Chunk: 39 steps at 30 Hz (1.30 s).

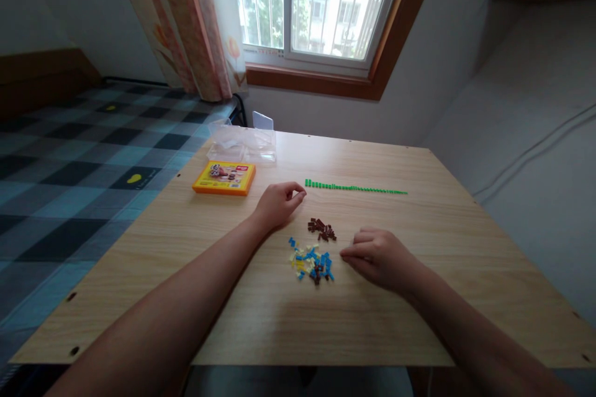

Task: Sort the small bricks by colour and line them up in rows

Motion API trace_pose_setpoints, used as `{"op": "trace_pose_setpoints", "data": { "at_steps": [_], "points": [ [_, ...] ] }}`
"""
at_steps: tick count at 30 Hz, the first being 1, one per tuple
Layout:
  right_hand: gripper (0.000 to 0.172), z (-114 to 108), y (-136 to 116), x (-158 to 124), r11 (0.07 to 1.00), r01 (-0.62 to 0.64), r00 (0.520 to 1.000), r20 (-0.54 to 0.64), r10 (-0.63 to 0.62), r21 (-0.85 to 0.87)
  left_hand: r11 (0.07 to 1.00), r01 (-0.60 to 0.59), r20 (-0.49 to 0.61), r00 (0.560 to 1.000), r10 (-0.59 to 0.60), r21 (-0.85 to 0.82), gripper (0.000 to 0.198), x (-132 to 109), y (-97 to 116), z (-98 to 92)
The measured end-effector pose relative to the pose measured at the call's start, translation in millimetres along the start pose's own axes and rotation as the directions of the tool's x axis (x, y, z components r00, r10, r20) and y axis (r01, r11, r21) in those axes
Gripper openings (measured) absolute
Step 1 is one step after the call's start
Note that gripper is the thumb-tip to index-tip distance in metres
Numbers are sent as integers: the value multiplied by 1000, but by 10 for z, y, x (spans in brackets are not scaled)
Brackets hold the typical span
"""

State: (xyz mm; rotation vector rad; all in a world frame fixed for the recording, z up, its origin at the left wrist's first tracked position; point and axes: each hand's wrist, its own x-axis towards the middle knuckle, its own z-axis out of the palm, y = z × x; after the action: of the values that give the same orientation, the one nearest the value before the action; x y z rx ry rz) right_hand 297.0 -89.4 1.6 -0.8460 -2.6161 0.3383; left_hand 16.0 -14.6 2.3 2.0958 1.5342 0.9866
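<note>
My left hand (280,203) is closed in a pinch just below the left end of a row of green bricks (356,188). Anything between its fingertips is too small to make out. The row runs to the right across the table, its pieces side by side. Beside the right edge of a mixed pile of small blue, cream, yellow and brown bricks (310,260) is my right hand (376,255). Its fingers are drawn together, and I cannot see whether a piece is between them. A small heap of brown bricks (322,229) lies between the mixed pile and the green row.
An orange and yellow box (224,178) lies at the left of the wooden table (395,329). Behind it stands a clear plastic container (242,144). A bed with a checked cover (93,149) adjoins the left side; a window (321,6) is ahead.
</note>
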Motion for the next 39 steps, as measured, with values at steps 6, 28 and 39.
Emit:
{"op": "trace_pose_setpoints", "data": {
  "at_steps": [6,28,39],
  "points": [
    [23,91,-72,70,980,-186,943,-293,157,-72,1000,-5,-15,1000,5,-6,24,4,-8,9],
    [24,22,-142,59,984,171,974,-139,-177,-52,1000,-17,-3,1000,17,1,25,-11,-1,10],
    [29,35,-199,100,967,250,967,-43,-252,-39,1000,-3,3,1000,3,-17,22,3,-10,14]
  ]
}}
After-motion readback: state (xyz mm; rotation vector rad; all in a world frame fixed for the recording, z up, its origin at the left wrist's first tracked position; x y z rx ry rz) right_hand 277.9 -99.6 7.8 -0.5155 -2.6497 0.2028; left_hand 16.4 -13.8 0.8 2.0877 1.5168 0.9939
